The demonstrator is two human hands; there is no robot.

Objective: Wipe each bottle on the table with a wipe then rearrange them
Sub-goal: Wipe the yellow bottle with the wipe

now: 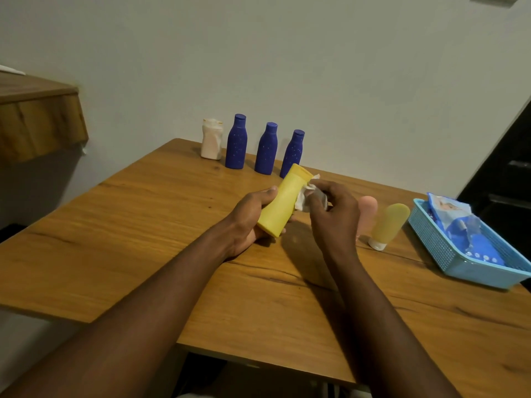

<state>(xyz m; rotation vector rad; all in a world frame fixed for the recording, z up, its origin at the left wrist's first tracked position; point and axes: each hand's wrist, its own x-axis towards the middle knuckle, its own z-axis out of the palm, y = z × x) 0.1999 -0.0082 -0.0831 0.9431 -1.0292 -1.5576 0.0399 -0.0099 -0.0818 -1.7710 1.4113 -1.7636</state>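
Left grip (247, 219): clenched round the lower body of the yellow bottle (283, 202), thumb on top, fingers beneath
Right grip (333, 216): pinching a crumpled white wipe (303, 196), which is pressed to the right side of the yellow bottle, near its far end
Yellow bottle: held over the desk (143, 239), tilted, far end raised and pointing away from the person
Blue bottles (266, 149): three, upright in a row behind the yellow bottle, by the wall; the base of the rightmost is hidden by the yellow bottle's far end
White bottle (212, 140): upright, behind and left of the yellow bottle, just beside the leftmost blue one
Pink tube (369, 208): right of the yellow bottle, upright, partly hidden by the right grip
Yellow tube (389, 222): further right of the yellow bottle, just beside the pink tube, standing on its white cap
Basket (431, 239): light blue, well to the right of the yellow bottle; holds a blue pack (459, 228)
Shelf (37, 119): wooden, far left of the yellow bottle
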